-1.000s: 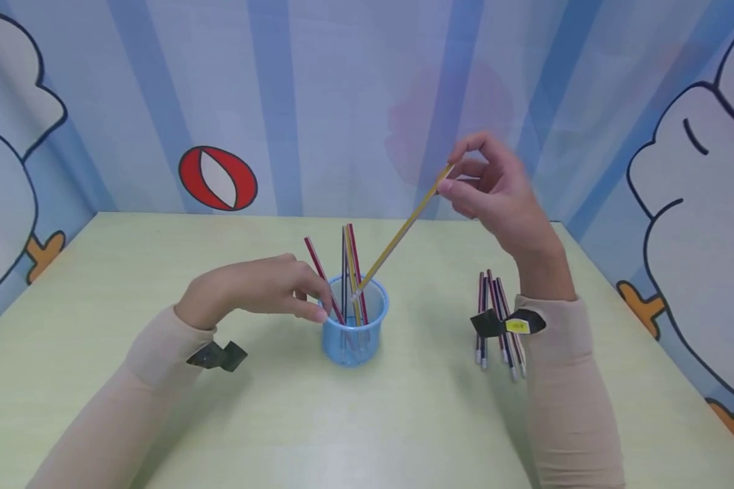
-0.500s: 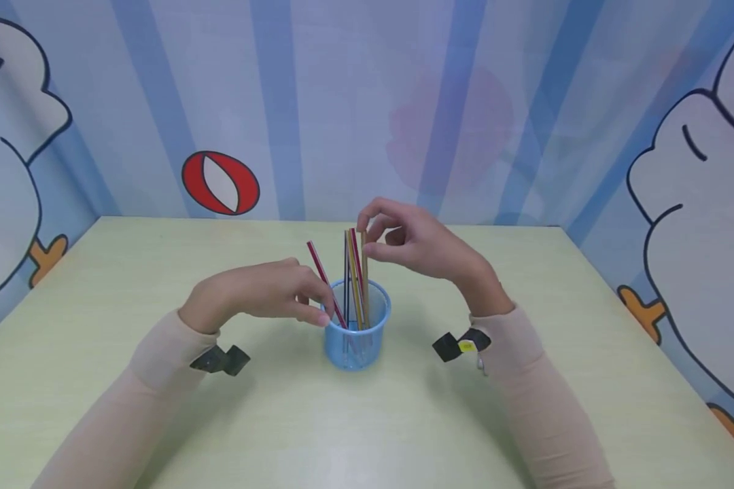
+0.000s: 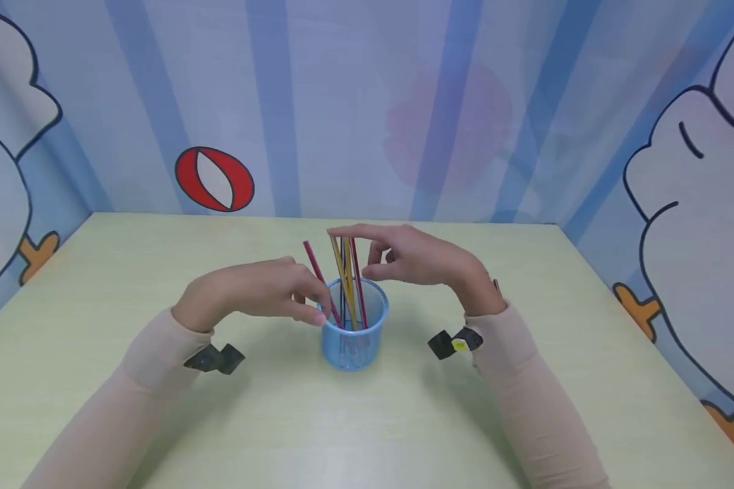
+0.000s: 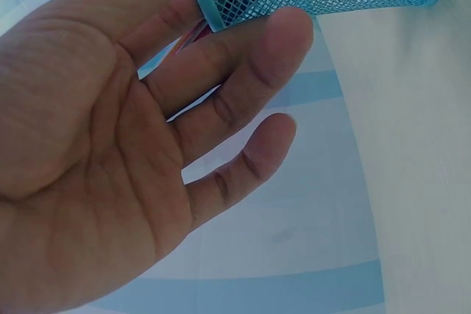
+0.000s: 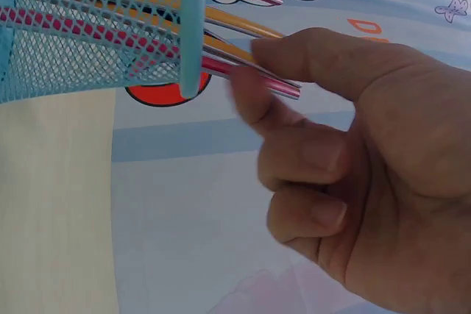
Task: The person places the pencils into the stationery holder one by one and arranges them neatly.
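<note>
A blue mesh pencil cup stands upright on the table, holding several slim striped pencils in red, yellow and dark colours. My left hand grips the cup's rim at its left side, the index finger inside the wall and the thumb near the rim. In the left wrist view, the lower fingers lie outside the mesh. Above the cup, my right hand stretches its index finger over the pencil tops, while its other fingers curl. A yellow pencil leans left, its top right at that fingertip. A red pencil leans beside my left hand.
The pale table ends at a blue striped backdrop with cartoon prints. Behind my right wrist, the end of something dark peeks out; the rest is hidden by the sleeve.
My right hand came in from the upper right with a yellow pencil, lowered it into the cup and released it; its index finger now reaches left over the tops. My left hand stayed put.
</note>
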Available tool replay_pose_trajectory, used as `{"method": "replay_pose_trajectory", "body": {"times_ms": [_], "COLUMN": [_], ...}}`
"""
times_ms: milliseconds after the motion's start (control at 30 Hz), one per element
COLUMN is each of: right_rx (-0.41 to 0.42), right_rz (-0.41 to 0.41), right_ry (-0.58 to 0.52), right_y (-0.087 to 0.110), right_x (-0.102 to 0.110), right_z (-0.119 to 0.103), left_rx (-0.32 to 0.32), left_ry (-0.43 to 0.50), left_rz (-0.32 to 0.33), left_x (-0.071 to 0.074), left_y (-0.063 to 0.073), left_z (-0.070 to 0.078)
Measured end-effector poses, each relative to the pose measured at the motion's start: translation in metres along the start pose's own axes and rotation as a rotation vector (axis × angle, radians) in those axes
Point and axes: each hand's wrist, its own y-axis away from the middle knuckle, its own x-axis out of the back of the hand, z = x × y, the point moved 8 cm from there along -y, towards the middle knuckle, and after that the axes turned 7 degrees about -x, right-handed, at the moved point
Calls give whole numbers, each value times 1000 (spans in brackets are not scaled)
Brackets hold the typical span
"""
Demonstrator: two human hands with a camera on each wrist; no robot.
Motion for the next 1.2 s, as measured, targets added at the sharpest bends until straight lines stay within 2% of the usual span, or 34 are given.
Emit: {"method": "replay_pose_trajectory", "body": {"times_ms": [133,300,500,767,933,1200], "right_rx": [-37,-146,-248,-369,-454,-611], "right_rz": [-29,-34,-37,-25,-25,-62], "right_ry": [9,-76,-128,-151,-164,-114], "right_y": [1,10,26,46,66,86], "right_x": [2,18,36,46,53,54], "right_z": [6,27,65,119,150,189], "left_rx": [2,-10,-16,3,-2,2], "left_ry": [11,2,-22,-28,-23,-26], "left_rz": [8,19,22,12,6,11], "left_x": [-1,-1,-2,-3,-3,0], "left_y": [2,1,-2,-2,0,2], "left_z": [-1,0,0,-1,-1,-2]}}
